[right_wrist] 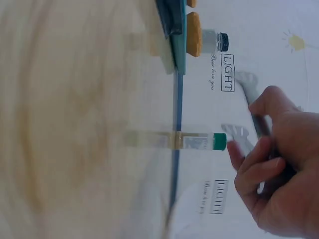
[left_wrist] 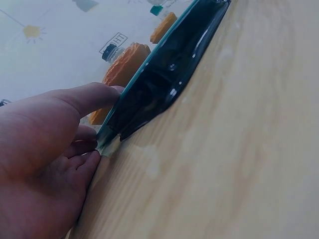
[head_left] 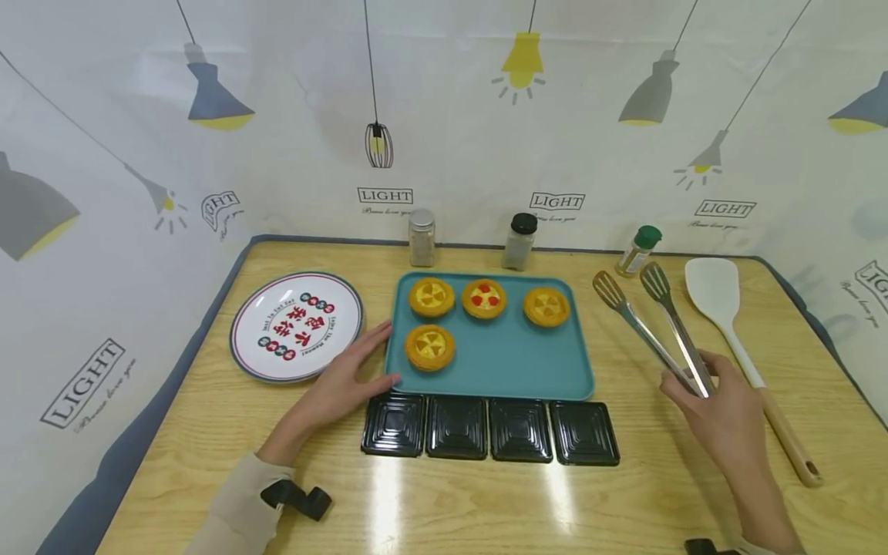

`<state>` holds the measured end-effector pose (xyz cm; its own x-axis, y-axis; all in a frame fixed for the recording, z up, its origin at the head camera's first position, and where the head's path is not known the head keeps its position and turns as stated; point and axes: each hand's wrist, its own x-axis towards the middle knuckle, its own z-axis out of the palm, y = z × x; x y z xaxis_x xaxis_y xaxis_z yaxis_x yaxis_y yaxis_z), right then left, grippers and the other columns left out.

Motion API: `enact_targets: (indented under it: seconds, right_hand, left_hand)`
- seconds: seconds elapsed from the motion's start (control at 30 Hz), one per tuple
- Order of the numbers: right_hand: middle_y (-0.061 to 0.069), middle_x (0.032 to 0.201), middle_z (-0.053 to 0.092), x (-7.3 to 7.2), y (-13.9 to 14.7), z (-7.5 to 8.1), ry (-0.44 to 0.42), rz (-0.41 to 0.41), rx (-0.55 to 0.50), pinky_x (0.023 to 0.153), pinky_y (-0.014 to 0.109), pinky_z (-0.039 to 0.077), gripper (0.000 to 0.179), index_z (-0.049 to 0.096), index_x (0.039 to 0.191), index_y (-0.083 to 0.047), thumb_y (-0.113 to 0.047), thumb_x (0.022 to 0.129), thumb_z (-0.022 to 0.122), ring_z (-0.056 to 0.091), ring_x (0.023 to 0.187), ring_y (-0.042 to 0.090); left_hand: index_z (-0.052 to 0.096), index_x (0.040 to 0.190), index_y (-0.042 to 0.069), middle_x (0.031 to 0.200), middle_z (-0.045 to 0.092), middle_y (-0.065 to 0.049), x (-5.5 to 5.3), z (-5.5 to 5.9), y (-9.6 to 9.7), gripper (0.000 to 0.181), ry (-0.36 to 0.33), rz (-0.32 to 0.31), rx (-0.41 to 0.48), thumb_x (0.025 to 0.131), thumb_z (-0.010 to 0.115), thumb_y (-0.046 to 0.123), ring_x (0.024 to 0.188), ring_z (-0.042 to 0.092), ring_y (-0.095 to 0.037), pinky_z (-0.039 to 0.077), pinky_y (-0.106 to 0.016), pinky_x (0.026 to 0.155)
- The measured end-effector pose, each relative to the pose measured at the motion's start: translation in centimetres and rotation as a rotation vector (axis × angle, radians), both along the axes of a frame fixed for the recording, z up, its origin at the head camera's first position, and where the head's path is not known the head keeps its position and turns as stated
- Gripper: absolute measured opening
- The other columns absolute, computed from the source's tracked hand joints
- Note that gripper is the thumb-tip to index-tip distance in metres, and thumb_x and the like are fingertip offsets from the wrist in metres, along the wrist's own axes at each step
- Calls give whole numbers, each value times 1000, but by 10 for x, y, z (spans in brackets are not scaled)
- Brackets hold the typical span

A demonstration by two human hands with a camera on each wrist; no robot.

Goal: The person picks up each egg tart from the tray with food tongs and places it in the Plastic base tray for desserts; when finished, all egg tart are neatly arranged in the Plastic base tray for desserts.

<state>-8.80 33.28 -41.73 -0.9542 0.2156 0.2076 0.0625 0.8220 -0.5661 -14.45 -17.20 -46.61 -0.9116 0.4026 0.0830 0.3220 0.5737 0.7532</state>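
My left hand (head_left: 341, 387) holds the teal tray (head_left: 513, 362) at its left edge. In the left wrist view its thumb (left_wrist: 94, 95) lies over the rim, while the other fingers sit low against the side. Several egg tarts rest on the tray: three along the back, including a red-topped tart (head_left: 484, 299), and a yellow-topped tart (head_left: 429, 348) at front left. My right hand (head_left: 724, 412) grips metal tongs (head_left: 683, 339) right of the tray. Their slotted tips are spread apart with nothing between them, also visible in the right wrist view above the green-capped bottle (right_wrist: 199, 142).
Several black square dishes (head_left: 456, 428) stand in a row before the tray. A white printed plate (head_left: 253, 339) lies at left. Behind the tray stand a silver-capped jar (head_left: 422, 240) and a black-capped jar (head_left: 519, 243). A white spatula (head_left: 714, 289) lies at far right.
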Motion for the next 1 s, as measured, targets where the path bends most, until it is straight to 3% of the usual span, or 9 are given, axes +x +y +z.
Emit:
enact_targets:
  seconds: [0.1,0.23,0.33,0.47,0.7,1.0]
  right_hand:
    - [19,107,64,2,-8,7,56,21,-23,38,25,43,62,54,133,0,-37,88,74,58,49,19]
    - [9,108,69,3,-19,16,102,59,-36,36,22,40,62,57,135,-12,-37,83,79,53,41,11]
    - [7,104,72,2,-25,21,121,65,-28,35,22,32,59,63,131,-16,-37,79,83,38,39,8]
    - [6,93,74,0,-30,24,130,95,-17,33,24,25,56,68,126,-15,-35,77,85,25,40,5]
    - [4,81,73,-2,-37,27,141,167,38,37,24,26,51,73,116,-9,-35,75,86,38,51,12]
    - [6,79,73,-8,-40,26,129,172,82,34,24,24,54,73,116,-4,-39,76,85,31,45,8]
  left_hand:
    - [30,155,22,161,23,3,0,0,0,80,-3,5,-1,90,68,47,147,15,-26,17,-55,115]
    - [30,155,21,160,23,2,0,1,1,80,7,5,2,90,68,47,147,16,-27,17,-55,115]
    - [30,155,20,160,23,2,1,2,1,81,7,5,3,90,68,48,147,16,-27,17,-56,115]
    - [30,155,20,161,23,2,2,2,1,81,-1,8,6,90,68,48,147,15,-27,17,-56,115]
    - [30,155,22,161,23,3,1,1,1,80,-12,16,6,90,69,46,147,15,-25,18,-55,115]
    - [30,155,22,161,23,3,0,1,1,79,-17,14,9,90,67,47,147,15,-25,17,-54,116]
